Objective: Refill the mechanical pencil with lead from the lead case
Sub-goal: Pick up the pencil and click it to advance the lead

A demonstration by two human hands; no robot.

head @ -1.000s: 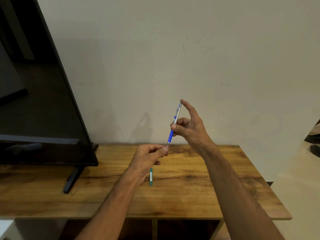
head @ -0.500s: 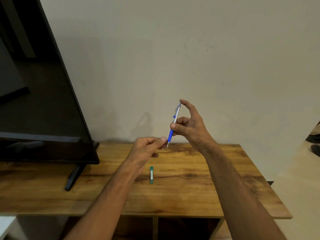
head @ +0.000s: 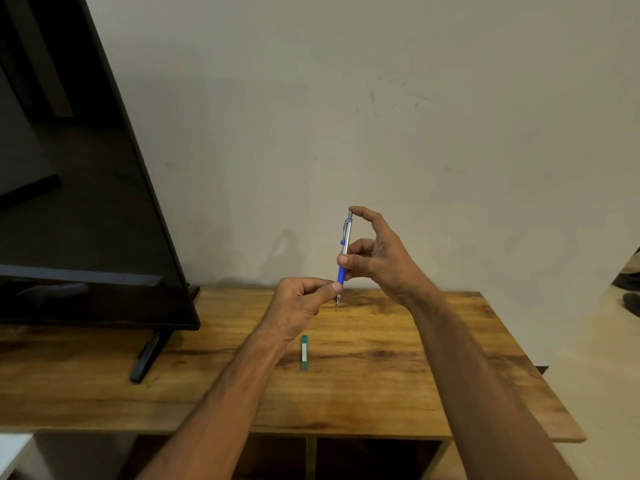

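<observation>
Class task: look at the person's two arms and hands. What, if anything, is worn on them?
Nothing is visible. The left hand and right hand are bare, with no gloves, rings or watch showing. Both forearms are uncovered down to the picture's lower edge; no sleeve appears.

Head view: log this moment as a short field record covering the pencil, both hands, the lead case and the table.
pencil: mechanical pencil, near upright, tip down, above the table
right hand: right hand grips the barrel, index fingertip on the top cap
left hand: left hand pinched at the pencil's tip end
lead case: green lead case lying flat, untouched
table: wooden table
background: TV at left
</observation>
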